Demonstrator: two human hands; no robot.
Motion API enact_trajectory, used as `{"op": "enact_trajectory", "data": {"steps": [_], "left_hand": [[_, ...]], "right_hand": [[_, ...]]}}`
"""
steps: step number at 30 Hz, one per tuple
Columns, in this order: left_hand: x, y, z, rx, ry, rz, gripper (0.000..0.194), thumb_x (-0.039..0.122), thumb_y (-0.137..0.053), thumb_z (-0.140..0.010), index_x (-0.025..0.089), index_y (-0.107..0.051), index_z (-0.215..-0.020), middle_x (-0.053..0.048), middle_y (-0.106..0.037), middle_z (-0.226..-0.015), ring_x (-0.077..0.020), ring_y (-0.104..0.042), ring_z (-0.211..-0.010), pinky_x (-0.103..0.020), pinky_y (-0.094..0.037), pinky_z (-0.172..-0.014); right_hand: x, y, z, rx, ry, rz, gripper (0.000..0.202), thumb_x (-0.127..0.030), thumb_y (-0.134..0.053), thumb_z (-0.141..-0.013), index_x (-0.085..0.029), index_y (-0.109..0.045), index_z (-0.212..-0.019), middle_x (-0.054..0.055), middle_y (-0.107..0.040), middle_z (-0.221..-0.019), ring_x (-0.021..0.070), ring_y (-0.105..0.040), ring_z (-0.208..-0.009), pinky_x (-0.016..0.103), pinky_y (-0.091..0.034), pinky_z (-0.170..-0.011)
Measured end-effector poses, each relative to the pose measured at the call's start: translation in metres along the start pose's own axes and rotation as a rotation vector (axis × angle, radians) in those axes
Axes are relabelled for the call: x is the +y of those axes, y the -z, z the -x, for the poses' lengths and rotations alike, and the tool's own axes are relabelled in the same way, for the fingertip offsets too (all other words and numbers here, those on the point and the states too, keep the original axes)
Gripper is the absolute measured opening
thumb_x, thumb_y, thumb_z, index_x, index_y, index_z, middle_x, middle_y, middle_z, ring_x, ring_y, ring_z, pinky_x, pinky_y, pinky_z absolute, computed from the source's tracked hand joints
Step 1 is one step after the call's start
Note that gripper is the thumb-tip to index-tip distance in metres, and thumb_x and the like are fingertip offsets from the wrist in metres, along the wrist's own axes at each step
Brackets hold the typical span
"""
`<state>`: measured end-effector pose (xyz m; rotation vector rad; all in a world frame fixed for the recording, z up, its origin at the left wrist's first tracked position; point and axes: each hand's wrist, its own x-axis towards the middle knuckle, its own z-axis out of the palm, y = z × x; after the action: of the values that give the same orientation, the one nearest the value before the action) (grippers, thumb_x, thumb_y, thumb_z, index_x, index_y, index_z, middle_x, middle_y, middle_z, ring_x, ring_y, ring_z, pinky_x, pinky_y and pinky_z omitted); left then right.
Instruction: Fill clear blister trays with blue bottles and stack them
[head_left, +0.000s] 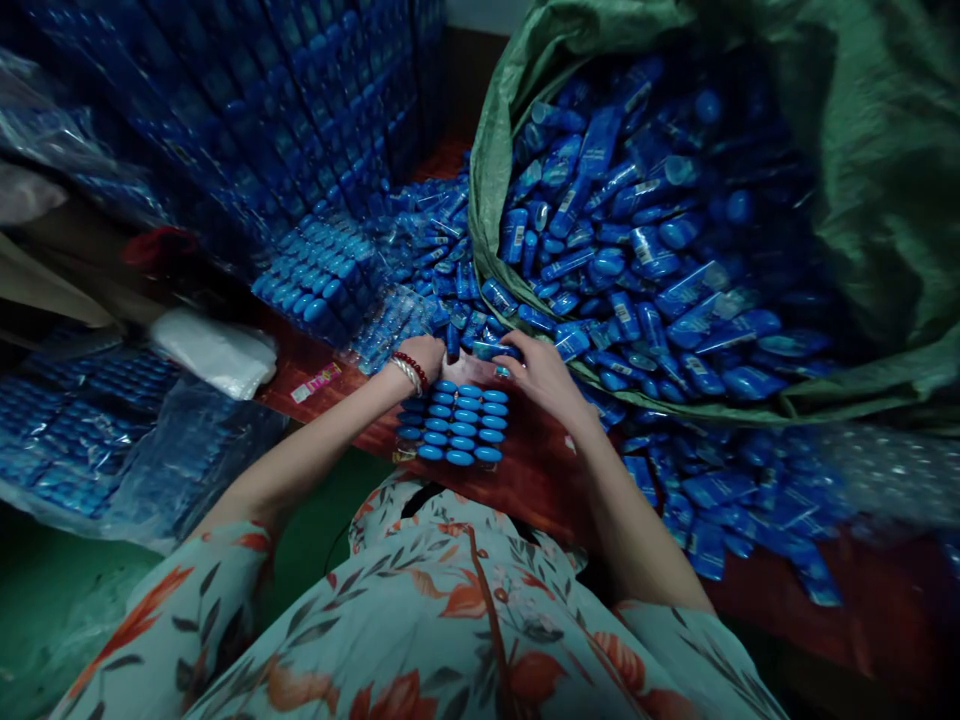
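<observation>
Rows of small blue bottles stand close together on the red-brown table in front of me, their shiny rounded ends facing up. Just beyond the far left corner of this block, my left hand is closed, with a dark blue bottle at its fingertips. To the right, my right hand curls its fingers over another blue bottle lying on its side. The thumb side is partly hidden. A pale patch, perhaps plastic film, shows between the hands.
A large green woven sack full of loose blue bottles lies open at right. More bottles spill over the table. Wrapped packs are stacked high at back left. White plastic bags lie at left.
</observation>
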<state>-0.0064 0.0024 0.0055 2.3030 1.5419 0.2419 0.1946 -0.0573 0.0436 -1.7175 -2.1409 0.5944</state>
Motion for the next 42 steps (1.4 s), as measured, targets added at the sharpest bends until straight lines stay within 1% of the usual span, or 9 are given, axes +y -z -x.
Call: {"op": "enact_trajectory", "data": {"steps": [2, 5, 9, 15, 23, 29, 33, 38, 42], "left_hand": [[0.005, -0.002, -0.007, -0.141, 0.045, -0.092, 0.014, 0.018, -0.057, -0.077, 0.009, -0.060, -0.087, -0.017, -0.066, -0.087, -0.0279, -0.065, -0.087, -0.037, -0.048, -0.079], [0.014, 0.001, -0.011, -0.293, 0.084, -0.210, 0.030, 0.021, -0.055, -0.080, 0.009, -0.053, -0.108, -0.019, -0.063, -0.100, -0.0296, -0.062, -0.097, -0.039, -0.048, -0.082], [0.021, 0.006, -0.009, -0.350, 0.069, -0.311, 0.036, 0.016, -0.047, -0.083, 0.006, -0.045, -0.118, -0.023, -0.055, -0.111, -0.0322, -0.061, -0.100, -0.044, -0.048, -0.081], [0.011, 0.006, -0.008, -0.367, -0.062, -0.346, 0.038, 0.006, -0.055, -0.072, 0.009, -0.051, -0.110, -0.021, -0.046, -0.120, -0.0284, -0.059, -0.100, -0.038, -0.048, -0.082], [-0.005, 0.026, 0.000, -0.124, -0.186, 0.246, 0.030, 0.028, -0.057, -0.078, 0.013, -0.056, -0.105, -0.005, -0.060, -0.087, -0.0199, -0.059, -0.083, -0.031, -0.047, -0.076], [-0.017, 0.057, 0.053, -0.035, -0.105, 0.679, 0.042, 0.042, -0.050, -0.084, 0.015, -0.053, -0.117, -0.006, -0.060, -0.103, -0.0170, -0.056, -0.087, -0.027, -0.046, -0.074], [-0.024, 0.064, 0.112, 0.057, 0.116, 0.747, 0.038, 0.041, -0.049, -0.086, 0.017, -0.058, -0.113, -0.005, -0.061, -0.097, -0.0147, -0.056, -0.079, -0.024, -0.045, -0.069], [-0.028, 0.050, 0.191, -0.052, 0.287, 0.781, 0.046, 0.038, -0.066, -0.074, 0.021, -0.056, -0.115, -0.005, -0.058, -0.107, -0.0152, -0.057, -0.082, -0.025, -0.049, -0.069], [-0.023, 0.020, 0.221, -0.034, 0.402, 0.867, 0.042, 0.039, -0.067, -0.072, 0.020, -0.059, -0.108, -0.006, -0.056, -0.108, -0.0136, -0.060, -0.073, -0.026, -0.052, -0.063]], "right_hand": [[0.007, 0.018, 0.033, 0.081, 0.028, -0.174, 0.024, -0.031, -0.049, -0.087, -0.017, -0.057, -0.104, 0.007, -0.064, -0.096, 0.0191, -0.057, -0.085, 0.030, -0.042, -0.076], [0.014, 0.030, 0.087, -0.031, -0.074, -0.430, 0.027, -0.035, -0.055, -0.083, -0.021, -0.055, -0.106, 0.002, -0.061, -0.090, 0.0161, -0.056, -0.078, 0.028, -0.044, -0.069], [0.011, -0.001, 0.136, -0.111, -0.367, -0.807, 0.030, -0.040, -0.066, -0.073, -0.022, -0.053, -0.094, -0.002, -0.056, -0.076, 0.0126, -0.056, -0.064, 0.025, -0.045, -0.058], [0.007, -0.057, 0.149, -0.119, -0.564, -1.249, 0.042, -0.045, -0.070, -0.066, -0.020, -0.050, -0.094, -0.004, -0.056, -0.068, 0.0104, -0.056, -0.052, 0.023, -0.044, -0.048], [0.019, -0.041, 0.169, -0.107, -0.654, -1.074, 0.051, -0.048, -0.065, -0.073, -0.020, -0.055, -0.113, -0.007, -0.047, -0.055, 0.0064, -0.043, -0.043, 0.019, -0.031, -0.041], [0.018, -0.042, 0.172, -0.152, -0.702, -1.068, 0.049, -0.053, -0.062, -0.073, -0.018, -0.058, -0.107, -0.006, -0.045, -0.051, 0.0070, -0.040, -0.043, 0.019, -0.028, -0.041], [0.012, -0.036, 0.174, -0.212, -0.695, -1.068, 0.044, -0.053, -0.063, -0.073, -0.018, -0.058, -0.100, -0.006, -0.046, -0.056, 0.0057, -0.038, -0.043, 0.018, -0.027, -0.040], [-0.001, -0.037, 0.175, -0.236, -0.551, -0.913, 0.042, -0.047, -0.061, -0.077, -0.022, -0.050, -0.110, -0.002, -0.054, -0.076, 0.0095, -0.051, -0.059, 0.020, -0.043, -0.052], [-0.007, -0.045, 0.174, -0.111, -0.343, -0.596, 0.029, -0.041, -0.058, -0.082, -0.022, -0.052, -0.104, 0.001, -0.060, -0.081, 0.0127, -0.056, -0.068, 0.023, -0.048, -0.062]]}}
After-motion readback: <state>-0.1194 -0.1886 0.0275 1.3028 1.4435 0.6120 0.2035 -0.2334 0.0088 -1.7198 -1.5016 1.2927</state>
